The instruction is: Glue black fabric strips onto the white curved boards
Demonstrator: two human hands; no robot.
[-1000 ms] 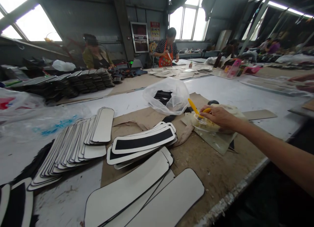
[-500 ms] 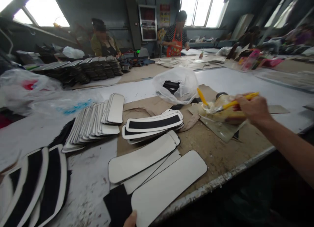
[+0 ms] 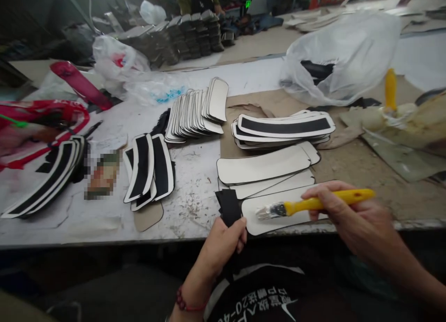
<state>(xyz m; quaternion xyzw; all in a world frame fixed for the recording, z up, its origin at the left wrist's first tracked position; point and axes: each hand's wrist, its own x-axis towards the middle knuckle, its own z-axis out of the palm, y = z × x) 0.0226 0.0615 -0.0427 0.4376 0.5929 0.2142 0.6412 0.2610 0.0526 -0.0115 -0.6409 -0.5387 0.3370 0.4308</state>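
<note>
Right hand (image 3: 351,215): a yellow-handled paintbrush with whitened bristles (image 3: 313,203) is being gripped by tightly curled fingers.
Left hand (image 3: 223,240): a bunch of flat black strips (image 3: 230,206) is being pinched between thumb and fingers.
Panel under brush: a long, white, round-cornered panel with dark edging (image 3: 272,225) is being partly covered by the paintbrush, beneath the right fingers and just right of the left fingers; bristle contact cannot be told.
Strip-bearing pile: curved white panels with black strips (image 3: 285,125) are being supported by the surface (image 3: 195,182), beyond both hands' fingers.
Fanned stack: plain white panels (image 3: 197,113) are lying beyond and left of the left fingers.
</note>
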